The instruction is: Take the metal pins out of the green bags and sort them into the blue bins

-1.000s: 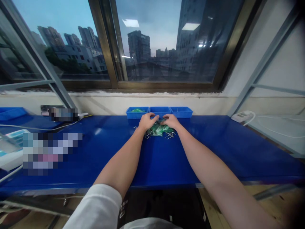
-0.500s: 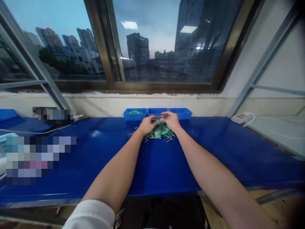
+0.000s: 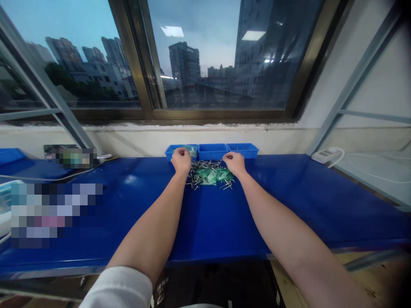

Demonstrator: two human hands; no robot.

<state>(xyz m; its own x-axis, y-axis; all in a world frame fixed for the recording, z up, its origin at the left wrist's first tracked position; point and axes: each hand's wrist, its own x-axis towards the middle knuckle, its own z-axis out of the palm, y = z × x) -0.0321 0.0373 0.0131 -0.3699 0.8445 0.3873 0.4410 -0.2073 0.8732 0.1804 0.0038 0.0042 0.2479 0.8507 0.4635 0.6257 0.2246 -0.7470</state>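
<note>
My left hand [image 3: 181, 161] is at the front of the left blue bin [image 3: 169, 154], its fingers pinched together. A small clear, greenish plastic bag [image 3: 192, 150] shows at its fingertips, over the bin. My right hand [image 3: 235, 163] is closed in a pinch in front of the right blue bin [image 3: 248, 151]; what it holds, if anything, is too small to make out. Between the hands lies a loose pile of thin metal pins [image 3: 210, 164], resembling rivets. Green-tinted plastic bags [image 3: 212, 176] rest on the near part of the pile.
A middle blue bin [image 3: 212, 150] stands between the other two, against the wall. The blue table [image 3: 221, 222] spreads beneath everything. A white power strip [image 3: 324, 156] with a cable sits at the right. Blurred-out items and another blue bin [image 3: 9, 155] are at the left.
My hands were together over the pile with a clear bag between them. They have parted: the left went to the left bin with the bag, the right slightly right.
</note>
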